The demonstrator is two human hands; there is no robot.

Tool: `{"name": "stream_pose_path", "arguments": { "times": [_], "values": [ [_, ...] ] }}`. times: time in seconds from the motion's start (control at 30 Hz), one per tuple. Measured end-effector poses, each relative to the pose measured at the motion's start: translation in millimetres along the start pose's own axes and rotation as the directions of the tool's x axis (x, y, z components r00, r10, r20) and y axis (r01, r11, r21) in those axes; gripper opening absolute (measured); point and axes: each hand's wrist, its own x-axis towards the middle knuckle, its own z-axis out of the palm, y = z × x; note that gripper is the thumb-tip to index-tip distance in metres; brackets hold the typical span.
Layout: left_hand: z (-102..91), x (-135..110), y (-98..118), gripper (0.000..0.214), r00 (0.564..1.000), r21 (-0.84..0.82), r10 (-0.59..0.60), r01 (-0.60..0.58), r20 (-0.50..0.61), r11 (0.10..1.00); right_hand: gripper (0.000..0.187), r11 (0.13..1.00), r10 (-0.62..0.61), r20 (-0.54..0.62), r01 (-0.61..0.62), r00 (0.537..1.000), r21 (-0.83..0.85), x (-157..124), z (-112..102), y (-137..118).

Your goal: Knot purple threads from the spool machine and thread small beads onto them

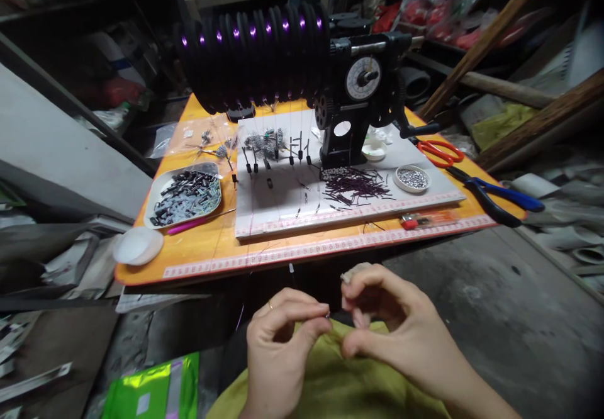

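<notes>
My left hand (289, 343) is raised over my lap, thumb and forefinger pinched on a tiny shiny metal piece (327, 315), mostly hidden by the fingertips. Close by on the right, my right hand (394, 318) is curled with a gap between thumb and forefinger; nothing shows in that gap. A beige wrap (356, 273) is on one of its fingers. Beyond the hands, a small pale sleeve-like piece (291, 268) hangs near the table edge. Thin lines come down from a row of black spools (255, 54), some with dark sinker-like pieces (291, 160) on them.
A grey board (283, 211) on the orange table (198, 262) bears dark short strips (356, 186) and a dish of metal bits (412, 178). A tray of small tubes (184, 195) stands left. Pliers (491, 195) and red-handled scissors (441, 153) lie right.
</notes>
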Motion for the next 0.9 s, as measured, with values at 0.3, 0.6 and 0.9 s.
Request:
{"name": "stream_pose_path", "arguments": {
  "times": [0.3, 0.6, 0.9],
  "values": [
    [-3.5, 4, 11, 0.015, 0.973, 0.209, 0.216, -0.228, 0.078, 0.951, 0.015, 0.979, -0.192, 0.078, 0.197, 0.978, -0.058, 2, -2, -8],
    [-36.3, 33, 13, 0.021, 0.864, 0.452, 0.420, -0.503, 0.278, 0.736, 0.010, 0.959, -0.258, 0.165, 0.273, 0.952, -0.076, 15, -15, -4],
    [-28.3, 78, 10, 0.009, 0.723, 0.631, 0.409, -0.688, 0.557, 0.358, 0.031, 0.066, -0.600, 0.506, 0.669, 0.619, -0.740, 50, -36, 15]
  ]
}}
